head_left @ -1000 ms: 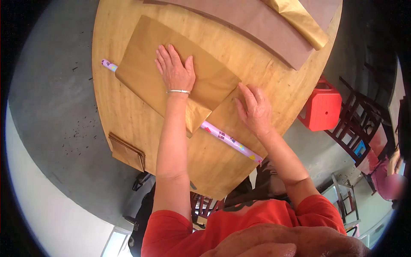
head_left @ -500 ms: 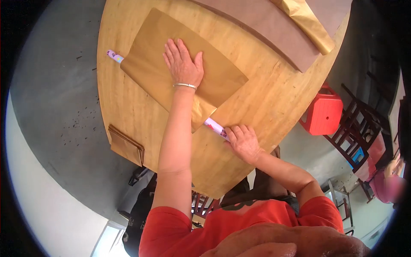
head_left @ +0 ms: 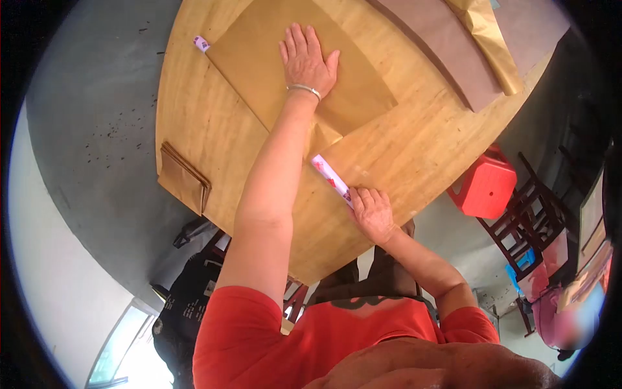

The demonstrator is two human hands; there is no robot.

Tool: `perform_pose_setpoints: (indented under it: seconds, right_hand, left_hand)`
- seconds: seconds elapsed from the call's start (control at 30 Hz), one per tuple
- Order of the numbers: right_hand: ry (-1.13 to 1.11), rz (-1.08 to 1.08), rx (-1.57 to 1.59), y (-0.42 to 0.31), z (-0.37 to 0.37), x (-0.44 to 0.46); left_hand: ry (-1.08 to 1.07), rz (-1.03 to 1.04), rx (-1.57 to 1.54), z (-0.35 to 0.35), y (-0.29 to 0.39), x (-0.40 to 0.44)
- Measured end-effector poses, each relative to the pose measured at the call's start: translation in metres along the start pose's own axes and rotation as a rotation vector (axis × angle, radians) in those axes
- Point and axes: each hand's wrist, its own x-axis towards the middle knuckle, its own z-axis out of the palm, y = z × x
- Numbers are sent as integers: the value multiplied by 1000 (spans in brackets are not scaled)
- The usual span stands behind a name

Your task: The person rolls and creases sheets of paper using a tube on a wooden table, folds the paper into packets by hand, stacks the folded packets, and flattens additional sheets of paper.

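Note:
My left hand point(head_left: 310, 65) lies flat on a gold paper sheet point(head_left: 353, 84), its fingers stretched out. A silver bangle is on that wrist. My right hand point(head_left: 371, 211) is closed on the near end of a slim pink-and-white patterned stick point(head_left: 332, 178). The stick's far end lies close to a small turned-over flap point(head_left: 324, 135) at the sheet's near edge. At the sheet's upper left corner a similar patterned end point(head_left: 201, 43) pokes out. Whether both ends belong to one piece I cannot tell.
The round wooden table point(head_left: 240, 142) holds a small stack of folded gold paper point(head_left: 183, 178) at its left edge. Brown sheets point(head_left: 440, 48) and a gold strip point(head_left: 486, 42) lie at the upper right. Beyond the edge stand a red stool point(head_left: 486, 185) and dark wooden chairs point(head_left: 521, 201).
My right hand has drawn the patterned stick slightly away from the sheet, so its far end now shows. The left hand stays flat on the paper. The whole view has shifted.

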Motion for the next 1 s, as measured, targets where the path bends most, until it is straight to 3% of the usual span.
perform_pose_setpoints:
  seconds: [0.13,0.2,0.33,0.43,0.47,0.53,0.63,0.67,0.77,1.0]
  right_hand:
    - [-16,-36,36,-16,7,-10]
    - [-36,-39,17,-27,18,-19]
    - [-27,-48,-42,-39,29,-19]
    - [-39,0,-23,-45,30,-22]
    - [-20,-12,-34,-47,30,-21]
    - [0,80,0,-51,31,-25]
    - [-55,190,-32,-60,31,-50]
    - [-46,181,-48,-63,28,-61]
    - [-51,410,58,-69,17,-94]
    - [22,402,103,-11,-30,-204]
  left_hand:
    - [27,11,-42,-13,9,4]
    - [-121,-67,72,-21,15,4]
    - [-25,-23,102,-9,8,0]
    - [-3,-41,41,-10,7,-4]
    - [-16,-31,-128,-13,5,-7]
    - [-90,-79,66,-15,10,3]
    - [31,-21,-125,-11,4,-6]
    - [-133,-119,58,-23,14,2]
    - [-112,-121,41,-19,10,2]
    - [-158,-165,42,-23,14,0]
